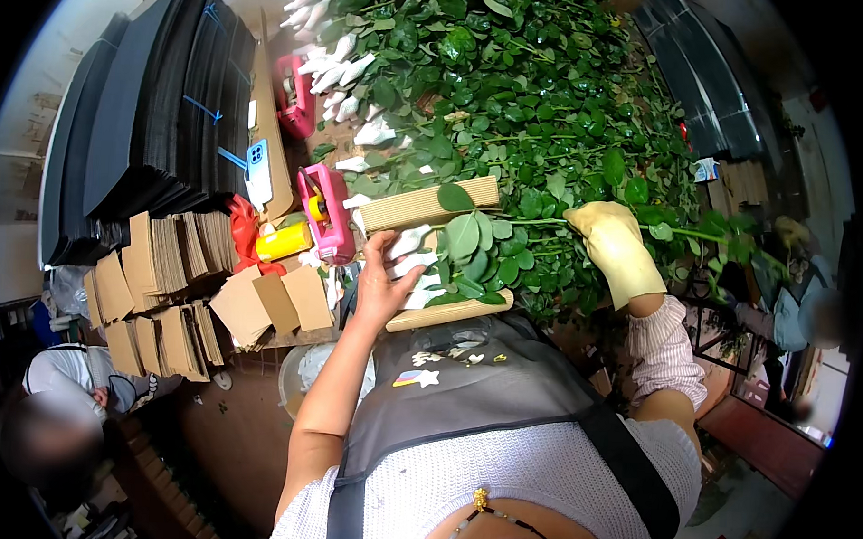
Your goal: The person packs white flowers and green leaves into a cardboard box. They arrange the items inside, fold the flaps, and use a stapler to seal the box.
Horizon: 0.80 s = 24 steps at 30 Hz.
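My bare left hand (388, 279) has its thumb and fingers around the white net-covered heads (407, 265) of several flower stems, which lie between two flaps of corrugated cardboard (430, 203). A yellow glove covers my right hand (607, 236), closed around leafy green stems (529, 221) to the right. The stems reach past the glove towards the right. Leaves hang over the near cardboard flap (451, 311) in front of my apron. The far flap stands beyond the netted heads, with a leaf across it. The fingers inside the glove are hidden.
Piled leafy stems (523, 109) cover the far table, with netted heads (338, 74) at their left. Pink tape dispensers (331, 227), a yellow tape roll (284, 243), a phone (259, 171), cardboard pieces (241, 305) and stacked black sheets (159, 110) are left. A person (78, 378) is lower left.
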Each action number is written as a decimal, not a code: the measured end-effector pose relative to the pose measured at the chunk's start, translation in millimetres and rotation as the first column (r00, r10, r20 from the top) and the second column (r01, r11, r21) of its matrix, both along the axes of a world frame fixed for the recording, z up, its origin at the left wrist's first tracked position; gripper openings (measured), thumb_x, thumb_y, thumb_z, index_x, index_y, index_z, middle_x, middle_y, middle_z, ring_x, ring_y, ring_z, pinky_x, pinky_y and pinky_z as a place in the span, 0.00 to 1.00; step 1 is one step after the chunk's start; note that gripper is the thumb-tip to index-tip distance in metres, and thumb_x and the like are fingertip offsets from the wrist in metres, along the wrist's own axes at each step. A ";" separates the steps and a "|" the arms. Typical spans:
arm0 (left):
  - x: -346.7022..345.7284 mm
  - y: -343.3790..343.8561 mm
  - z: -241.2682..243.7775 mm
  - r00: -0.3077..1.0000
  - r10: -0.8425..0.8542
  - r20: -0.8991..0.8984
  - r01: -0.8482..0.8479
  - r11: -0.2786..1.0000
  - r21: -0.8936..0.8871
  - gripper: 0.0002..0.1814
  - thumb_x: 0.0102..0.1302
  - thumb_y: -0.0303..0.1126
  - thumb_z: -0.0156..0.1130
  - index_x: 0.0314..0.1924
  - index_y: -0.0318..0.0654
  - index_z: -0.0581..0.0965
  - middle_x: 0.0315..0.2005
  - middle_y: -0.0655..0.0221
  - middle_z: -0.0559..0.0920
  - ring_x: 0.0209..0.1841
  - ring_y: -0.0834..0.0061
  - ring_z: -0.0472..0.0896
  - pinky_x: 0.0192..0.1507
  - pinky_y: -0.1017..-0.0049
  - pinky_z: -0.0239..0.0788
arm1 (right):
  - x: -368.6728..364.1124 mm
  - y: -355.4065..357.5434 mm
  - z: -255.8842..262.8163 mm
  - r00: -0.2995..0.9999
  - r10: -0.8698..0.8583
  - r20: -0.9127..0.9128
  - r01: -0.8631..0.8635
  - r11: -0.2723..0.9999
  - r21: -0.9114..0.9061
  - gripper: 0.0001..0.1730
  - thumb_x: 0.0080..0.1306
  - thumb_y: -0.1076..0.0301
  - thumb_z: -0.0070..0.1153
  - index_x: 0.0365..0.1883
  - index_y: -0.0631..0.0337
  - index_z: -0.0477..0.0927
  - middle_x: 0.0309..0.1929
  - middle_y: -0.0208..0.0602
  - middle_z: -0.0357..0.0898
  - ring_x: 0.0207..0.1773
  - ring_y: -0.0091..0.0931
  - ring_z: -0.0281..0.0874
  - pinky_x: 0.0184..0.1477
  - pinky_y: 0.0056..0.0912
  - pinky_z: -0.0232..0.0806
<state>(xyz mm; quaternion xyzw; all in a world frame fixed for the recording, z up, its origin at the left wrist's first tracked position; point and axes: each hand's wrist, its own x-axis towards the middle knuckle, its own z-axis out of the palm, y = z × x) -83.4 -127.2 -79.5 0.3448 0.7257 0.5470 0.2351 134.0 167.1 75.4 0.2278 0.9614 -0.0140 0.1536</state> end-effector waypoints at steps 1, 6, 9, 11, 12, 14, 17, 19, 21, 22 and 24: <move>0.9 0.7 7.0 0.997 -0.006 0.074 0.007 1.000 -0.015 0.40 0.61 0.32 0.78 0.69 0.43 0.66 0.60 0.54 0.80 0.60 0.58 0.81 0.61 0.65 0.75 | 1.1 2.3 0.5 0.999 -0.010 0.041 0.010 1.000 -0.001 0.14 0.55 0.80 0.58 0.39 0.56 0.85 0.34 0.48 0.85 0.42 0.49 0.85 0.43 0.52 0.78; -7.8 4.0 28.5 0.975 -0.161 -0.153 0.138 0.979 -0.148 0.30 0.62 0.31 0.75 0.63 0.40 0.75 0.53 0.56 0.81 0.53 0.59 0.83 0.56 0.65 0.76 | 18.2 16.5 -41.9 0.979 0.195 -0.053 -0.193 0.980 0.044 0.14 0.55 0.78 0.56 0.39 0.55 0.85 0.37 0.42 0.85 0.41 0.45 0.85 0.41 0.46 0.77; -9.8 1.1 16.3 0.970 -0.188 -0.157 0.155 0.968 -0.197 0.28 0.63 0.32 0.74 0.62 0.39 0.77 0.50 0.56 0.81 0.51 0.58 0.82 0.54 0.64 0.75 | 29.3 21.1 -85.7 0.925 0.129 -0.356 -0.148 0.989 -0.026 0.09 0.58 0.74 0.62 0.38 0.56 0.86 0.37 0.36 0.86 0.45 0.40 0.85 0.47 0.41 0.78; -10.8 2.8 10.6 0.962 -0.208 -0.177 0.172 0.965 -0.198 0.27 0.64 0.31 0.74 0.62 0.39 0.77 0.50 0.56 0.81 0.52 0.58 0.82 0.55 0.64 0.75 | 49.9 30.3 -123.3 0.852 -0.035 -0.523 -0.142 0.945 -0.295 0.12 0.63 0.66 0.65 0.44 0.58 0.86 0.42 0.40 0.86 0.47 0.40 0.85 0.51 0.43 0.77; -10.2 3.8 16.1 0.966 -0.212 -0.145 0.181 0.962 -0.203 0.28 0.64 0.30 0.73 0.63 0.39 0.76 0.51 0.55 0.81 0.53 0.57 0.81 0.57 0.64 0.74 | 52.2 39.6 -120.3 0.893 -0.116 -0.435 -0.087 0.903 -0.420 0.14 0.64 0.65 0.65 0.48 0.58 0.85 0.45 0.41 0.87 0.49 0.41 0.85 0.52 0.43 0.76; -11.5 3.3 21.2 0.968 -0.226 -0.112 0.206 0.964 -0.168 0.31 0.65 0.29 0.72 0.67 0.39 0.74 0.56 0.57 0.78 0.57 0.60 0.79 0.61 0.66 0.71 | 40.4 55.8 -88.1 0.955 -0.212 -0.209 0.053 0.812 -0.581 0.19 0.66 0.64 0.64 0.54 0.58 0.84 0.51 0.44 0.86 0.54 0.41 0.84 0.55 0.41 0.76; -9.6 3.8 23.4 0.972 -0.230 -0.048 0.217 0.956 -0.196 0.33 0.66 0.27 0.71 0.70 0.41 0.71 0.62 0.55 0.70 0.63 0.58 0.73 0.64 0.65 0.69 | -2.2 72.2 -40.4 0.919 -0.146 -0.365 -0.019 0.911 -0.413 0.17 0.72 0.60 0.57 0.56 0.56 0.83 0.56 0.43 0.84 0.57 0.40 0.83 0.61 0.42 0.73; -11.6 3.7 21.2 0.959 -0.255 -0.120 0.229 0.954 -0.195 0.33 0.67 0.30 0.70 0.70 0.43 0.70 0.63 0.53 0.69 0.61 0.56 0.75 0.61 0.64 0.73 | -55.2 62.2 -33.3 0.828 -0.239 -0.507 0.085 0.947 -0.309 0.16 0.75 0.62 0.51 0.53 0.57 0.84 0.53 0.42 0.86 0.56 0.41 0.82 0.62 0.43 0.73; -14.3 3.9 17.7 0.945 -0.285 -0.159 0.253 0.948 -0.192 0.33 0.67 0.29 0.69 0.71 0.42 0.69 0.62 0.54 0.70 0.62 0.56 0.74 0.62 0.63 0.72 | -106.3 75.5 -63.6 0.931 -0.147 -0.334 0.083 0.977 -0.199 0.17 0.73 0.64 0.49 0.54 0.59 0.84 0.52 0.45 0.86 0.57 0.42 0.82 0.61 0.44 0.73; -14.7 5.5 17.9 0.941 -0.299 -0.160 0.265 0.942 -0.205 0.33 0.67 0.29 0.69 0.70 0.41 0.69 0.62 0.54 0.70 0.62 0.56 0.74 0.61 0.63 0.72 | -126.4 81.0 -84.4 0.979 -0.155 -0.131 0.145 0.986 -0.087 0.18 0.72 0.64 0.50 0.56 0.58 0.84 0.56 0.45 0.84 0.58 0.41 0.82 0.62 0.44 0.73; -15.3 5.9 18.8 0.941 -0.301 -0.154 0.263 0.938 -0.227 0.33 0.66 0.29 0.69 0.70 0.40 0.69 0.61 0.54 0.71 0.62 0.57 0.73 0.61 0.63 0.72 | -149.2 92.0 -135.6 0.987 -0.158 -0.007 0.158 0.981 0.114 0.18 0.71 0.64 0.52 0.56 0.55 0.85 0.63 0.38 0.81 0.64 0.35 0.79 0.69 0.41 0.66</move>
